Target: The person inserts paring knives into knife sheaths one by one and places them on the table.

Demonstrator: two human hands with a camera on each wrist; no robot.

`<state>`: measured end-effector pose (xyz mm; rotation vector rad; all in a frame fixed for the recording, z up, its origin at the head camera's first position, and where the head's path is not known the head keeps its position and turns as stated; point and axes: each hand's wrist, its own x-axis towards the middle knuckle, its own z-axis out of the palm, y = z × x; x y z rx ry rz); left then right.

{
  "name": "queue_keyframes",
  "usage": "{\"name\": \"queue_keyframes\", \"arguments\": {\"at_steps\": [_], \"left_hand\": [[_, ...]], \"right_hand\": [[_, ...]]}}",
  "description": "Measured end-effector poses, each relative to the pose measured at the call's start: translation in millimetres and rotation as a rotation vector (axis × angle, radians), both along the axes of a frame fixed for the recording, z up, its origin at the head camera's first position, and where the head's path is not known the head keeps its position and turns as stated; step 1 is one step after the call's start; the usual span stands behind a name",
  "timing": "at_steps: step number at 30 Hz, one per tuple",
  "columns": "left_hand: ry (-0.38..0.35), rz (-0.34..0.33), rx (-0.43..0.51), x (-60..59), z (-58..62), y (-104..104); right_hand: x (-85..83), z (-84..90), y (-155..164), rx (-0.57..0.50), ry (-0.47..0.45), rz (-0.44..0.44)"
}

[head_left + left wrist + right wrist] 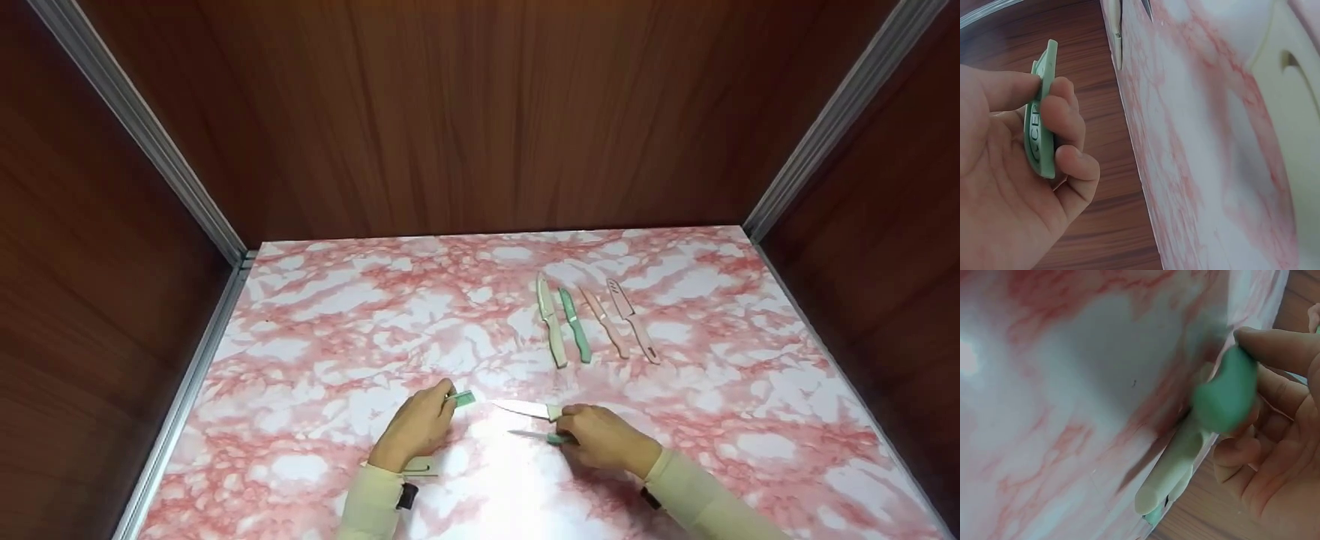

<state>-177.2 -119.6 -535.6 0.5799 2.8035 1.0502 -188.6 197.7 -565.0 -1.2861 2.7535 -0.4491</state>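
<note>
A pink-and-white marbled surface (pixel 315 330) sits inside a dark wood-panelled booth with metal corner strips. Near the front edge, the person's left hand (pixel 415 429) pinches a small green blade sheath (pixel 463 398) between thumb and curled fingers (pixel 1064 121), holding it on edge and lifted, its open end seemingly turned toward the other hand. The right hand (pixel 604 437) has its fingers wrapped round a green-handled knife (pixel 534 434), blade pointing left toward the sheath, low over the surface. Just beyond it lies a white-bladed knife (pixel 525 409) with a pale handle, close to the right hand's knuckles. Farther back and to the right, well apart from both hands, four sheathed knives (pixel 592 322) lie side by side in a neat row, two greenish and two pinkish. A cream cuff covers each wrist
</note>
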Motion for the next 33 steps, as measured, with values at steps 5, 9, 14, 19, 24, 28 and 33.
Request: {"name": "queue_keyframes", "arguments": {"at_steps": [5,9,14,19,24,28,33], "left_hand": [[0.022,0.003,-0.008,-1.9,3.3,2],[0.039,0.005,0.003,-3.0,5.9,4],[0.027,0.007,0.028,-4.7,9.8,10],[0.001,-0.009,0.060,-6.5,13.1,16],[0.017,-0.029,0.062,-7.1,14.8,22],[0.020,-0.022,0.057,-6.9,15.9,27],[0.027,-0.025,0.058,-7.1,14.4,32]], "right_hand": [[-2.0,3.5,1,-0.082,0.021,-0.016],[-6.1,9.7,2,-0.139,0.017,-0.040],[-13.9,18.7,5,-0.189,0.056,-0.074],[-21.2,26.8,5,-0.233,0.067,-0.097],[-24.5,35.9,1,-0.262,0.046,-0.147],[-25.4,42.1,-3,-0.294,0.051,-0.193],[-25.9,45.6,-6,-0.320,0.093,-0.193]]}}
